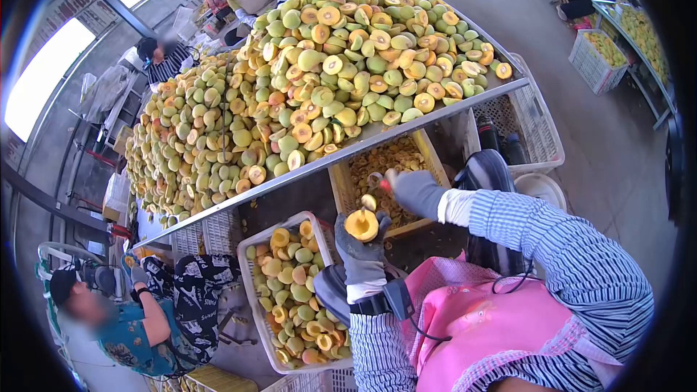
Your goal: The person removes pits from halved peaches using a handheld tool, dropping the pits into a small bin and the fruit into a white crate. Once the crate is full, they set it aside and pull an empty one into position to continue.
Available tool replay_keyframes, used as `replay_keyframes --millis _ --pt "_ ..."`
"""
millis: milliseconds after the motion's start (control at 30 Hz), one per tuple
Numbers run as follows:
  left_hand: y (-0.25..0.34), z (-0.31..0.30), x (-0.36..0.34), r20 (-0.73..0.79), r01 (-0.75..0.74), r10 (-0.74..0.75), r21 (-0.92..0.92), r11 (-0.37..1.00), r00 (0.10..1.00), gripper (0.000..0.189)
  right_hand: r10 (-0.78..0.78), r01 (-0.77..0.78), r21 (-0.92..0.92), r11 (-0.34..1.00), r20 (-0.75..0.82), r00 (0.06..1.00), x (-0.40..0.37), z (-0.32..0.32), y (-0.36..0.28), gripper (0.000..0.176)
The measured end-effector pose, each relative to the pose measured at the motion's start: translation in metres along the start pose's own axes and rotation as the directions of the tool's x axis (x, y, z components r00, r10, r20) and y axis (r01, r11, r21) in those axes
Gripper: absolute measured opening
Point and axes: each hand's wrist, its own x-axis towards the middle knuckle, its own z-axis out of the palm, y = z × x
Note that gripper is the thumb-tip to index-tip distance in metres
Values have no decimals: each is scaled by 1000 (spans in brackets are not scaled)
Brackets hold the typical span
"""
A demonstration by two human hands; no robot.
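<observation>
My left hand [361, 255], in a grey glove, is wrapped round a peach half [361, 225] with its orange hollow facing up. Just above that half, a small pit piece [369, 202] shows at its far rim. My right hand [417, 193], gloved too, grips a small pitting tool [384, 183] with a red part and a pale ring-like tip pointing left. Beneath both hands, a yellow crate [440, 163] holds brownish pits and scraps. To the left of my left hand, a white crate [244, 276] is filled with peach halves.
A metal-edged table [450, 111] carries a large heap of halved peaches [305, 80]. At right are a white basket [546, 131] with bottles and a white bucket [543, 187]. A person [138, 319] sits at left; other people work behind the heap.
</observation>
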Motion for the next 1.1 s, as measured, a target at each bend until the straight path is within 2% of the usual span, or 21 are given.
replay_keyframes --millis 33,133,267,300,367,400,433,500,567,600,633,700,733,767,833,867,900,967,1033,1067,1100 --pt "0 -5 0 36 254 -280 -542 801 959 41 69 -69 26 997 14 998 5 10 14 26" --pt "3 -23 -2 -49 136 -232 -685 716 972 39 112 -120 71 990 107 988 -9 20 32 31" --pt "-3 -48 0 -12 88 -157 -784 614 988 38 50 -62 364 929 43 998 -24 2 4 40" --pt "-3 -48 -3 -16 83 -156 -790 607 988 38 17 -21 469 883 12 1000 -29 -4 -8 44" --pt "1 -47 -6 -30 70 -144 -765 641 989 36 -42 34 506 862 4 999 -35 -17 -34 49" --pt "2 -46 -6 -25 70 -138 -765 640 990 36 -81 62 625 778 3 997 -38 -26 -46 49" --pt "1 -46 -8 -57 13 -69 -671 741 996 36 -118 82 731 678 -1 993 -40 -33 -56 49" --pt "3 -41 -12 -72 -42 2 -564 825 997 36 -142 134 633 763 -38 989 -36 -42 -71 51" --pt "14 -31 -20 124 14 72 -580 814 990 37 -303 341 448 826 -155 940 -33 -46 -86 51" --pt "20 -25 -26 110 117 -63 -592 797 992 39 -365 392 403 827 -144 920 -26 -39 -83 50" --pt "20 -22 -28 115 121 -65 -590 799 991 39 -360 388 404 828 -147 921 -18 -37 -81 50" --pt "18 -19 -31 21 84 -87 -559 825 996 40 -4 116 412 904 -262 965 -2 -31 -75 46" --pt "15 -20 -29 -37 49 -84 -563 825 996 40 11 151 412 899 -365 931 5 -25 -66 45" --pt "12 -23 -24 -40 42 -78 -562 826 996 40 6 158 412 897 -368 930 3 -17 -55 45" --pt "-1 -29 -15 -74 -95 61 -632 769 995 38 24 73 655 752 -138 990 -18 -22 -52 44" --pt "-9 -32 -9 -100 -137 95 -618 775 990 39 67 -185 835 518 176 982 -35 -40 -66 45" --pt "-10 -28 -9 -94 -129 90 -621 773 991 39 14 -293 846 446 321 947 -43 -41 -66 45" --pt "-11 -20 -8 -70 10 -67 -611 791 995 41 -122 -19 858 513 95 988 -45 -8 -59 43" --pt "-40 -32 0 -60 23 -72 -589 808 996 43 -88 -20 830 557 83 993 -43 -12 -58 41" --pt "-57 -35 2 -109 -335 322 -144 931 941 43 -77 95 774 626 -60 995 -42 -14 -58 43" --pt "-54 -32 -1 37 -623 647 317 715 761 42 -78 198 697 689 -201 976 -43 -17 -60 46"
